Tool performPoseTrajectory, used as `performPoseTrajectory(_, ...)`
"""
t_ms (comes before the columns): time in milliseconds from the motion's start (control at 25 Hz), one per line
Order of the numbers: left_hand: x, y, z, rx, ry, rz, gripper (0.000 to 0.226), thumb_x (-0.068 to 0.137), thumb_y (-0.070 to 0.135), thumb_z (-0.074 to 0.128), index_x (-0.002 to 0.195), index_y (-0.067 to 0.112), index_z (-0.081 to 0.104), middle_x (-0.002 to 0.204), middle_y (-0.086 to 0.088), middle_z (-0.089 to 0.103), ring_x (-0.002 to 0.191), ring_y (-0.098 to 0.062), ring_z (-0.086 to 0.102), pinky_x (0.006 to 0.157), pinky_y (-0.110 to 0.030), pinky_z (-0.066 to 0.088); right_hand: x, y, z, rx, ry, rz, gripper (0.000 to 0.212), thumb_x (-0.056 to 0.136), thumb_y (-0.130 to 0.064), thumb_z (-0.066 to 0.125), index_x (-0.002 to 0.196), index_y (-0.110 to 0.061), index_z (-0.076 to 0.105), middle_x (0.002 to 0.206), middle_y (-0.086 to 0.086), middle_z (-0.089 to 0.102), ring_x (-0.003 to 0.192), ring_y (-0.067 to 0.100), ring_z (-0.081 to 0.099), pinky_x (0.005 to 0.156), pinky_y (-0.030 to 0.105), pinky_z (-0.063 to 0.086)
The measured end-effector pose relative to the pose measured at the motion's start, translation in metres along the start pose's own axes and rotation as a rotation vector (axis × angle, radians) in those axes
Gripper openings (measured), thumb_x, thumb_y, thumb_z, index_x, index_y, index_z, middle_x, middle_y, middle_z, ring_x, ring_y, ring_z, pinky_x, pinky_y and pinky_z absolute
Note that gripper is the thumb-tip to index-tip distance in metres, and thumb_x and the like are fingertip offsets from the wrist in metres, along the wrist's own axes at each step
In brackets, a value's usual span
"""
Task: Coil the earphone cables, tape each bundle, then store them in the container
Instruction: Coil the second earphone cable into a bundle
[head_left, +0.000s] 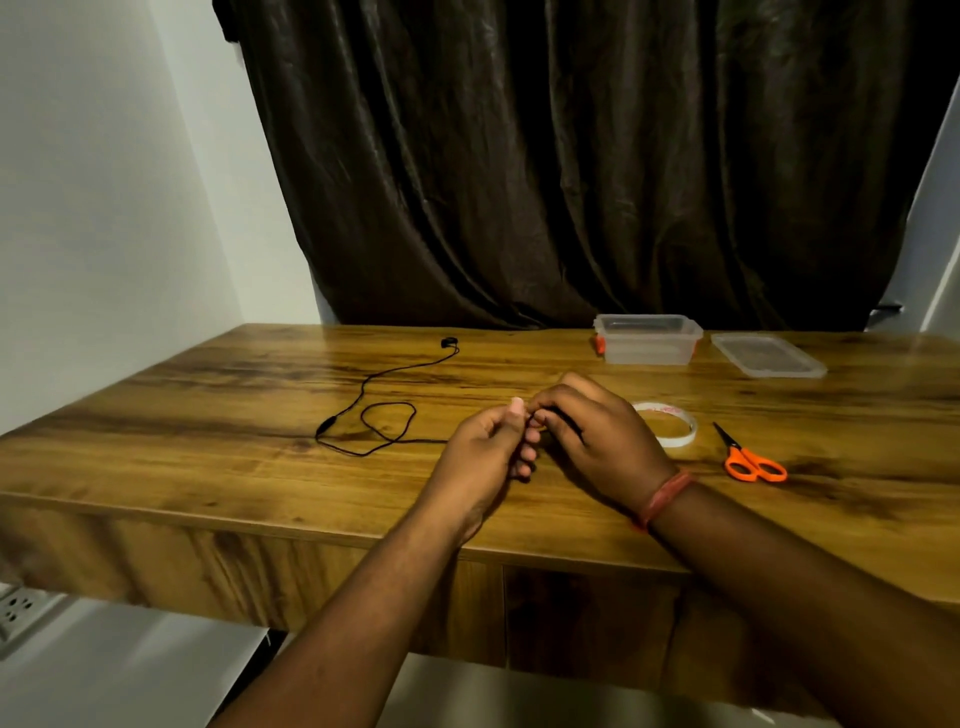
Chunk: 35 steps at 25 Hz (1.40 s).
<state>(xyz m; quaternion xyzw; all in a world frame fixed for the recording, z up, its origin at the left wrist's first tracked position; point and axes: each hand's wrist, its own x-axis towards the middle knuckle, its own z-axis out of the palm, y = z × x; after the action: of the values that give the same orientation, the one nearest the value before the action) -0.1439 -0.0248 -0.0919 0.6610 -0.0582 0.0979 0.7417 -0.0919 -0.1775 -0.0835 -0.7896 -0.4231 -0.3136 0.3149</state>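
Note:
A thin black earphone cable (387, 410) lies in loose loops on the wooden table (208, 415), its earbud end (448, 342) far back. The cable's near end runs right into my hands. My left hand (488, 449) and my right hand (592, 431) meet above the table's middle, fingers closed around that end of the cable, which is mostly hidden between them. A roll of white tape (675, 423) lies flat just right of my right hand. The clear plastic container (647, 340) stands open at the back right, its lid (766, 355) beside it.
Orange-handled scissors (748, 457) lie right of the tape. A dark curtain (571, 156) hangs behind the table, a white wall on the left. A power strip (21, 610) shows at the lower left below the table's front edge.

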Motion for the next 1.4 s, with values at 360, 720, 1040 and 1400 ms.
performPoseTrajectory(360,-0.021,0.017,-0.002,-0.319,-0.254,-0.019,0.018,0.092,0.013,0.048,0.089,0.001,0.06,0.078,-0.012,0.069,0.07,-0.018,0.069,0.064,-0.025,0.058,-0.004,-0.007,-0.004,0.066,-0.038,0.024,0.013,0.097,-0.012,0.055,0.104,-0.016,0.064,0.094,-0.012,0.052,0.084,0.004,0.051,0.074,0.023,0.046)
performPoseTrajectory(720,-0.015,0.015,-0.012,-0.612,0.005,0.181,0.018,0.094,0.011,0.048,0.098,-0.001,0.062,0.11,-0.023,0.069,0.113,-0.031,0.065,0.098,-0.04,0.052,-0.007,-0.02,0.001,-0.126,-0.34,-0.117,0.024,0.102,-0.033,0.044,0.104,-0.018,0.062,0.096,-0.002,0.064,0.086,0.014,0.058,0.072,0.032,0.047)
performPoseTrajectory(1040,0.004,0.003,-0.017,0.472,-0.014,0.315,0.021,0.098,0.026,0.054,0.09,0.021,0.073,0.085,0.001,0.073,0.085,-0.015,0.068,0.079,-0.045,0.054,-0.008,-0.02,-0.007,-0.025,-0.237,-0.024,0.017,0.101,-0.028,0.045,0.096,-0.018,0.057,0.093,-0.003,0.06,0.079,0.013,0.054,0.068,0.032,0.044)
performPoseTrajectory(1400,0.001,-0.002,-0.017,0.145,-0.242,0.111,0.03,0.096,0.031,0.049,0.075,0.014,0.061,0.053,-0.001,0.05,0.056,-0.025,0.04,0.065,-0.044,0.039,-0.007,-0.016,-0.009,-0.142,-0.031,0.006,0.02,0.102,-0.035,0.043,0.094,-0.023,0.056,0.09,-0.008,0.055,0.071,0.015,0.054,0.058,0.036,0.044)
